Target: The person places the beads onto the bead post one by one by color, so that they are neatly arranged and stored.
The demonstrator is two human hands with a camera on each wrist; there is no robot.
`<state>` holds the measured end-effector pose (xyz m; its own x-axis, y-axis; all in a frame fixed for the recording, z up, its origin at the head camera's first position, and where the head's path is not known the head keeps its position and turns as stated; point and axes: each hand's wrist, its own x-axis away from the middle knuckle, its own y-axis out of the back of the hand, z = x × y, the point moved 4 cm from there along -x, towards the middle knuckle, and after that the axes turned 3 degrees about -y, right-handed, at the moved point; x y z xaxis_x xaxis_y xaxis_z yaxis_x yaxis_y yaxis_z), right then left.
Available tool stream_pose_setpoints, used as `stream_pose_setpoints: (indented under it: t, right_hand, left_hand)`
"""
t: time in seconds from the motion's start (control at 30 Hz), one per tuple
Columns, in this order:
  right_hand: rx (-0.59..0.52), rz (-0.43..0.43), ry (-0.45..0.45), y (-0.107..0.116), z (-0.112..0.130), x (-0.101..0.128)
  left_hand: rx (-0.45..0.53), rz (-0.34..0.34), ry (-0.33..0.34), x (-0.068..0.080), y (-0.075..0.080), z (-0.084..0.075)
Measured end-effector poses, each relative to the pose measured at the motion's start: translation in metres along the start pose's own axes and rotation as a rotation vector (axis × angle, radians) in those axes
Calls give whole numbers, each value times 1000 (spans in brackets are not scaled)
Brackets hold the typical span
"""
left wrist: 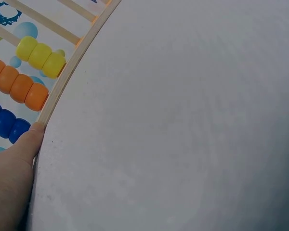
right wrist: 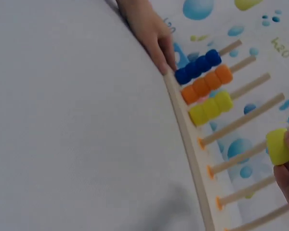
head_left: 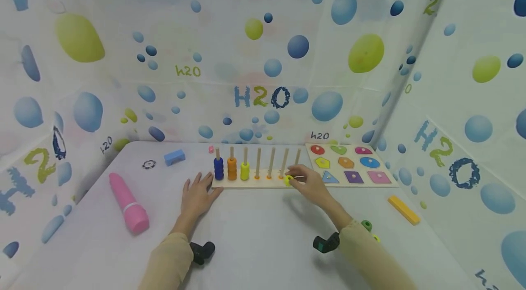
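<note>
Right hand (head_left: 309, 183) pinches a yellow ring (head_left: 288, 180): small, glossy, rounded bead, held at the 6th peg (head_left: 284, 162), low near the base (head_left: 255, 184). Left hand (head_left: 198, 195) lies flat, fingers straight, thumb tip touching the base's end at 9 o'clock. Base is pale wood with 7 upright dowels; first 3 carry stacked beads: blue (head_left: 218, 168), orange (head_left: 232, 169), yellow (head_left: 244, 171). At 3 o'clock of the rack, a wooden shape puzzle (head_left: 351, 163). Pink cylinder (head_left: 128, 203) at 9 o'clock. Backdrop reads "H2O".
</note>
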<state>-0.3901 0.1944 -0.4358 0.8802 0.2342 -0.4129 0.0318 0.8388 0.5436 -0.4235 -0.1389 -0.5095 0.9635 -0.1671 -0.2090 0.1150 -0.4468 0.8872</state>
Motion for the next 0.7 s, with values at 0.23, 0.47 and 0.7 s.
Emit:
stream_pose_setpoints:
  t: [0.23,0.47,0.7]
  right_hand:
    - [-15,-23,112,-24,34,-38]
    - [9,-55,167,-41,61,-70]
    - [15,-67,160,-59,71,-98]
  left_hand:
    - [5,-7,-1,0,-1,0]
    - [-1,-27,-14,2,1,-2]
    - [0,-29,-9,2,1,-1]
